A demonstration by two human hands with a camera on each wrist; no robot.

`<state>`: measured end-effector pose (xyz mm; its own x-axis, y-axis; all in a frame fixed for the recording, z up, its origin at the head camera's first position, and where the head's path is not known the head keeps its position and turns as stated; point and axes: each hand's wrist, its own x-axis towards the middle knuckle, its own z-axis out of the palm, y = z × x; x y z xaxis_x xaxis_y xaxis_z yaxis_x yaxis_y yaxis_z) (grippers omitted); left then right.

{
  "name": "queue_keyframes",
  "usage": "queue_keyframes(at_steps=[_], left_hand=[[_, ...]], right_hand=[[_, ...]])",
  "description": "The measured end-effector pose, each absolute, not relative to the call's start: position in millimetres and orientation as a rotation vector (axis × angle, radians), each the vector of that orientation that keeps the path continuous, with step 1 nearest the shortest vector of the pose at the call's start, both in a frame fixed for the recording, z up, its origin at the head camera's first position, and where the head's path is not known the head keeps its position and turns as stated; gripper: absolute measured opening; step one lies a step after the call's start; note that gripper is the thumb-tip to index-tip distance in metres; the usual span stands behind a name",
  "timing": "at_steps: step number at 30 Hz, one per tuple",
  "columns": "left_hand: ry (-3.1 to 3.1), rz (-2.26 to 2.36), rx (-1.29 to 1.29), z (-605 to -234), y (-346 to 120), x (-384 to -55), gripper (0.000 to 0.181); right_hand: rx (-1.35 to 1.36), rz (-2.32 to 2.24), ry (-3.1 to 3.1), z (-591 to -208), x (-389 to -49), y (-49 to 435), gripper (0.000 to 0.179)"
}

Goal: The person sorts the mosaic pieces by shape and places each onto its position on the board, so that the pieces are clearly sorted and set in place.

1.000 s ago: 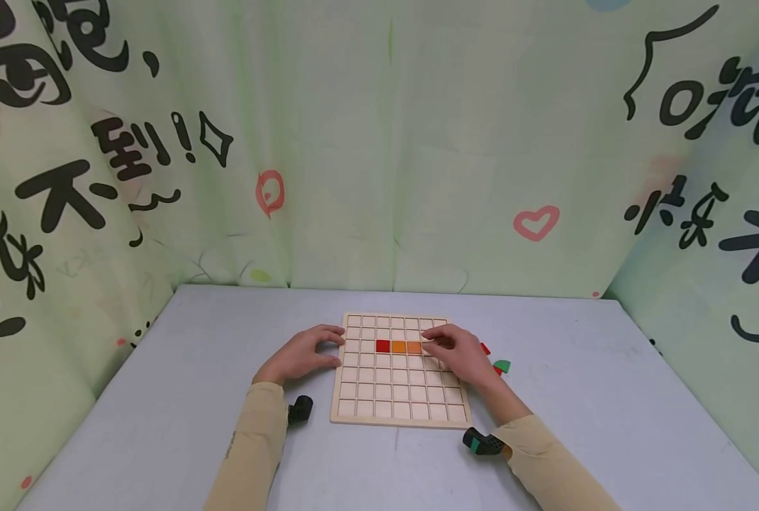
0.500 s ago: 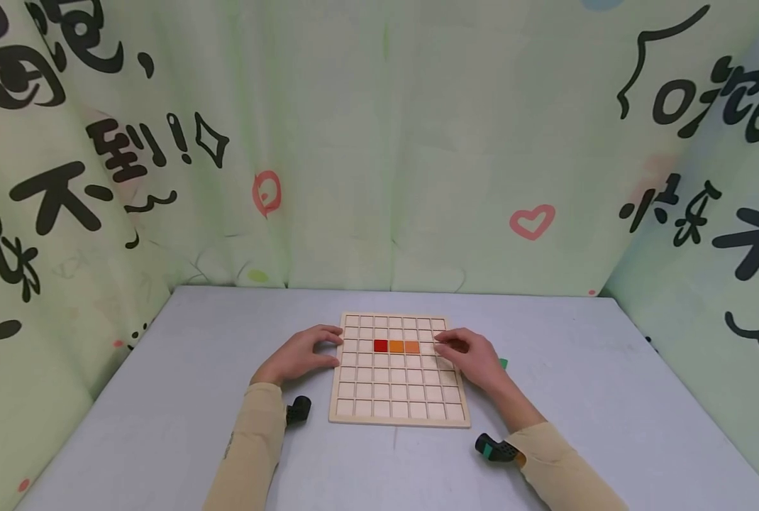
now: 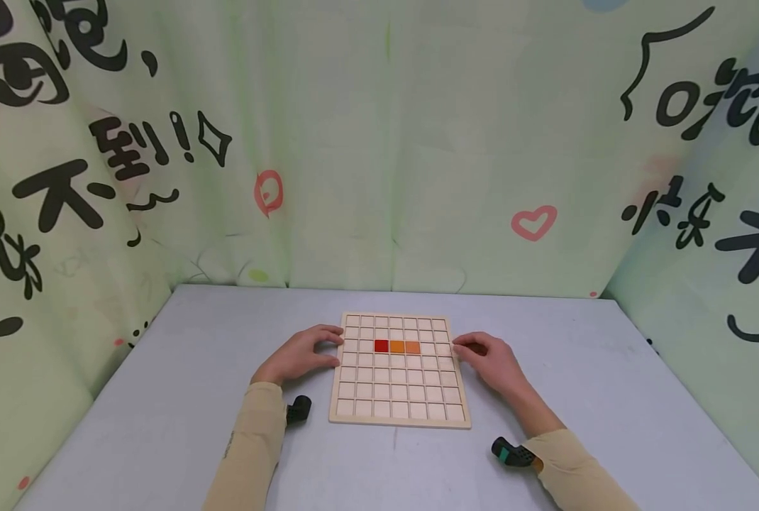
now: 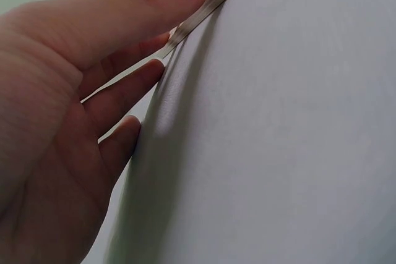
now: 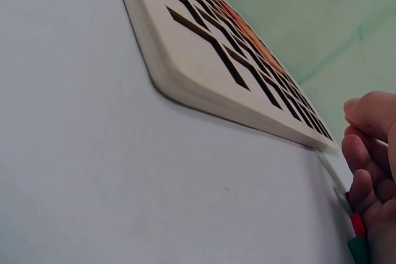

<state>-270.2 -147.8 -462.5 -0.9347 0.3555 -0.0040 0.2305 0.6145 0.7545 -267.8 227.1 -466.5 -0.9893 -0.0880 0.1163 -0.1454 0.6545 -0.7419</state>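
Note:
A wooden grid board [image 3: 400, 392] lies flat on the table, with a red square tile [image 3: 381, 345] and two orange square tiles [image 3: 404, 346] side by side in one row. At its left edge, my left hand [image 3: 299, 355] touches the rim with thumb and fingertips, fingers fairly straight. Just beyond the right edge is my right hand [image 3: 491, 360], its fingers loosely bent and nothing visible between them. In the right wrist view, a red piece [image 5: 357, 224] and a green piece [image 5: 357, 248] lie beneath this hand; from the head view it hides them.
White cloth covers the table [image 3: 577, 369] around the board. A pale curtain [image 3: 456, 142] with dark printed characters rises behind and at both sides. Small black devices sit at the left wrist [image 3: 298, 409] and the right wrist [image 3: 512, 453].
My right hand has drawn back rightward from beside the orange tiles, off the board to its right edge, now covering the loose coloured pieces. The left hand and the tiles stay put.

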Motion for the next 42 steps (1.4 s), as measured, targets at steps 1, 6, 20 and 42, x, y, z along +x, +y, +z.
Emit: queue_keyframes(at_steps=[1,6,20,42], left_hand=[[2.683,1.226,0.493,-462,-148,-270,0.035],[2.686,1.227,0.506,-463,-148,-270,0.035],[2.682,1.226,0.482,-462,-148,-270,0.036],[2.678,1.228,0.483,-463,-148,-269,0.036]], right_hand=[[0.189,1.253,-2.796,-466,-268,229,0.023],[0.156,1.227,-2.794,-466,-268,240,0.024],[0.175,1.072,-2.786,-465,-272,260,0.025],[0.157,0.93,-2.863,-465,-272,268,0.032]])
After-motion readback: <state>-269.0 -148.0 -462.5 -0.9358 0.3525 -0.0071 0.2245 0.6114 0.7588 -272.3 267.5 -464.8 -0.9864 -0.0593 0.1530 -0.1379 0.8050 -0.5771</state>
